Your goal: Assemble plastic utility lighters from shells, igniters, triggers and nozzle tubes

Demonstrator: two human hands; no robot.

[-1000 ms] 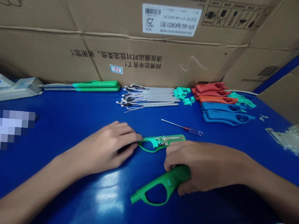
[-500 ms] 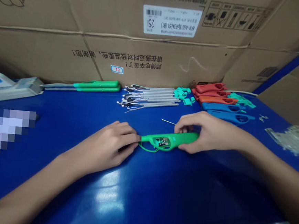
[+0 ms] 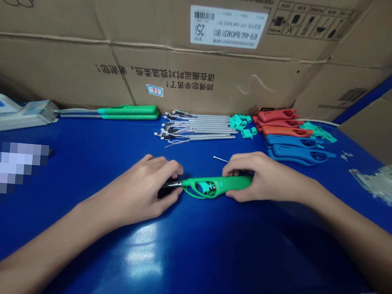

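A green gas lighter [image 3: 235, 184] with a metal tube [image 3: 172, 184] lies across the middle of the blue table. My right hand [image 3: 264, 177] grips its handle from the right, fingers behind and thumb in front. In the handle's opening a teal piece [image 3: 203, 187] shows, with white wires beside it. My left hand [image 3: 152, 184] is curled round the metal tube, its thumb below and index finger raised above; the tube's far end is hidden in the palm. Just behind the lighter lies a thin metal pick [image 3: 220, 159], partly covered by my right fingers.
Along the cardboard [image 3: 130, 78] lie green lighters [image 3: 127, 111], several metal tubes with wires [image 3: 200, 127], teal pieces [image 3: 240, 122], and red handles [image 3: 276, 115] with blue handles [image 3: 293, 154]. A power strip [image 3: 32, 113] stands left, clear plastic parts [image 3: 386, 182] right.
The lighter and my right hand have shifted slightly left. My left index finger has lifted, baring the metal tube. A teal piece now shows in the handle's opening, where wires and dark parts showed.
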